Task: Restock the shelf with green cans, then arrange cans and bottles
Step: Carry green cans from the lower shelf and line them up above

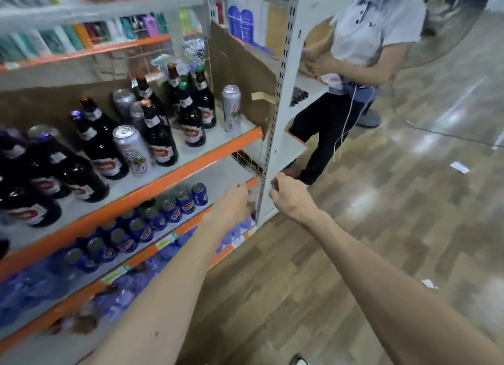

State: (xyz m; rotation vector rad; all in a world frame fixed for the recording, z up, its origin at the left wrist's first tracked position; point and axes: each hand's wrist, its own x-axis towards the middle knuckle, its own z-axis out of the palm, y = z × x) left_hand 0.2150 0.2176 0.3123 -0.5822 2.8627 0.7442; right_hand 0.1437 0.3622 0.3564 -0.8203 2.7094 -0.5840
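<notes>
Orange-edged shelf unit (pixel 163 179) runs left of its white upright post (pixel 276 119); a person in a pale shirt (pixel 376 37) stands beyond the post. Dark bottles (pixel 161 135) and silver cans (pixel 231 108) stand left of the post, with blue cans (pixel 185 201) on the shelf below. Left hand (pixel 236 201) and right hand (pixel 287 195) flank the post low down, their fingers too blurred to tell any grip.

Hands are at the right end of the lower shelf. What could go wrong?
The silver can stands alone near the shelf edge above the left hand and right hand; jolting the post may topple it. The dark bottles stand crowded; one knock could fell several. Another person stands close past the post; arms may collide.
</notes>
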